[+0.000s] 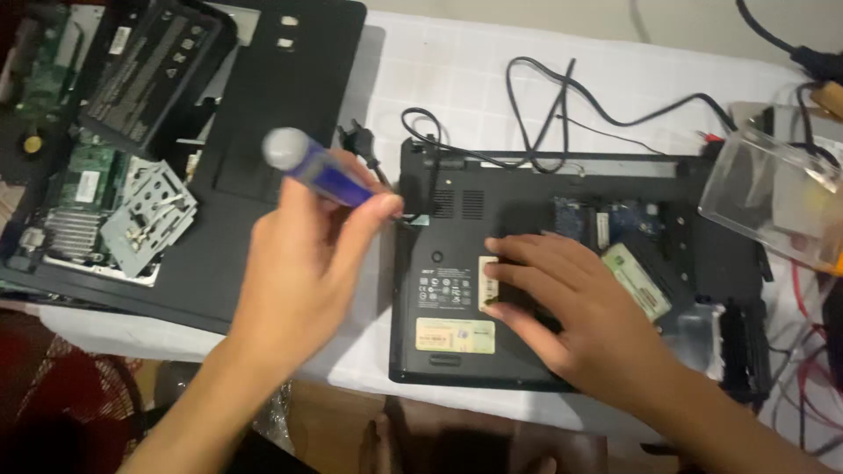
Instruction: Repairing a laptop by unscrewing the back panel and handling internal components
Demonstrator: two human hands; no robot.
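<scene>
Head view: black laptop [544, 272] lies bottom-up on the white-covered surface [457, 70], used here as the landmark; left hand [303, 263] sits just off the laptop's left edge, grip clamped on a screwdriver [320, 171] with a blue handle and grey cap; handle tilts up and away from the laptop, the shaft is hidden behind the fingers, tip seems to meet the laptop's upper-left corner area but I cannot tell if it is seated in a screw; right hand [571, 303] lies flat on the middle of the laptop's underside, fingers spread and holding nothing, pressing the case down.

Progress, judged from how things lie: a cover toward the laptop's right side is already off, blue circuit board [615, 219] and a green-labelled module [637, 281] exposed; main bottom shell still on, stickers intact near the front edge; so opening is partly done, more fasteners likely left.

Rest: black cables [544, 114] loop behind the laptop; clear plastic box [773, 193] to its right, raised above the surface; second opened laptop [114, 175] well to the left, green board and metal bracket showing, a black battery pack [154, 70] resting on top of it.
</scene>
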